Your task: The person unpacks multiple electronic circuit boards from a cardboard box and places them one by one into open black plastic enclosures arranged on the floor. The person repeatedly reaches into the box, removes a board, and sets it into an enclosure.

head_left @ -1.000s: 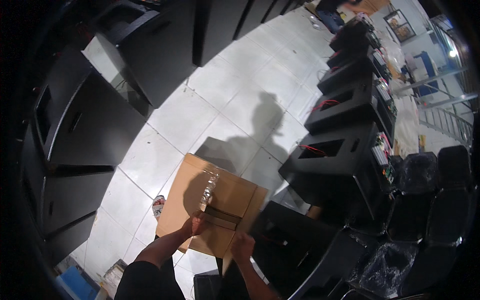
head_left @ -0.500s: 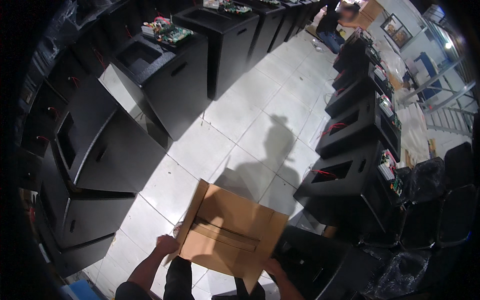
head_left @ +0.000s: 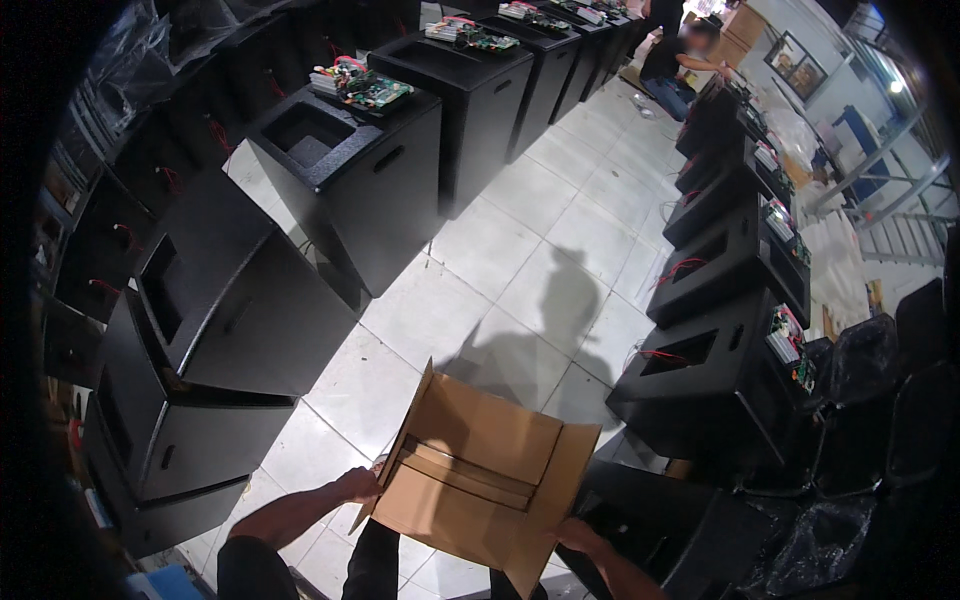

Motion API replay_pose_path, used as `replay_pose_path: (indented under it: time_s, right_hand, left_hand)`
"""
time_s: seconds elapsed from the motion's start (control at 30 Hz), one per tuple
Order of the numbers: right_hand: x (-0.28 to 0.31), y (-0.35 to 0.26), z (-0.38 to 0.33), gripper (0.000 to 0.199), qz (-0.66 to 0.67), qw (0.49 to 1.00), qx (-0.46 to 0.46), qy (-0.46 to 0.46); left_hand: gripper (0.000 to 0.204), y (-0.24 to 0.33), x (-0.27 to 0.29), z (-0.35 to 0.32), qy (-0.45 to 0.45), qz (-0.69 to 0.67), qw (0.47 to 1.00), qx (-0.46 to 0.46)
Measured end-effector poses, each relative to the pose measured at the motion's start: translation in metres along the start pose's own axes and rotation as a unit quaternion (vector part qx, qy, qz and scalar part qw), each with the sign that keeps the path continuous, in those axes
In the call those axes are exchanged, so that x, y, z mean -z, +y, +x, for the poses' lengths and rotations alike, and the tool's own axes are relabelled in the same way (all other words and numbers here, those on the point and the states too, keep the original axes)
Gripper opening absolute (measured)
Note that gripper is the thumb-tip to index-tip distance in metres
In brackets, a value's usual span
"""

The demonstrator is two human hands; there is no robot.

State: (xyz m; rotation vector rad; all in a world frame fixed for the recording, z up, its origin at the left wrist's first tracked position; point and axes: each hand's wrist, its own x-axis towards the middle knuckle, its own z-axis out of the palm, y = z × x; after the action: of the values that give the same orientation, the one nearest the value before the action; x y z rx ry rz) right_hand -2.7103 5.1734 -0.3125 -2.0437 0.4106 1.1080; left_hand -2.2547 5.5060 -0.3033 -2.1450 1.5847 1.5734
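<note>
A brown cardboard box point(head_left: 470, 440) is held in front of my legs, tilted, with flaps sticking out at its left and right sides. A seam with folded strips runs across its middle. My left hand point(head_left: 360, 484) is closed on the box's left edge near the lower corner. On the opposite side, my right hand point(head_left: 574, 535) grips the right flap close to its lower end; part of its fingers is hidden behind the cardboard.
Black cabinets point(head_left: 385, 185) line the left, several with green circuit boards point(head_left: 370, 85) on top. More black cabinets point(head_left: 700, 355) with red wires stand at right; one point(head_left: 650, 520) lies beside my right arm. White tiled floor point(head_left: 490, 240) runs between. A person point(head_left: 670, 70) crouches far off.
The box and both hands have shifted slightly right in the picture. The surrounding cabinets have also slid right and down as the view moved. My grip stays the same.
</note>
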Motion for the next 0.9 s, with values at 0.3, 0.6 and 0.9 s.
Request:
replay_pose_path:
  time_s: [0.3, 0.6, 0.9]
  right_hand:
    - [0.040, -0.104, -0.057, 0.060, 0.055, 0.995, 0.024, 0.081]
    - [0.117, -0.251, -0.162, 0.041, -0.031, 0.998, 0.025, 0.039]
    - [0.127, -0.367, -0.251, 0.034, 0.043, 0.999, 0.020, 0.026]
  left_hand:
    - [0.019, -0.090, -0.093, -0.060, 0.068, -0.077, 0.977, -0.189]
    - [0.033, -0.019, -0.030, -0.238, 0.061, 0.042, 0.996, -0.044]
    - [0.036, 0.137, -0.061, -0.444, 0.181, -0.157, 0.959, 0.154]
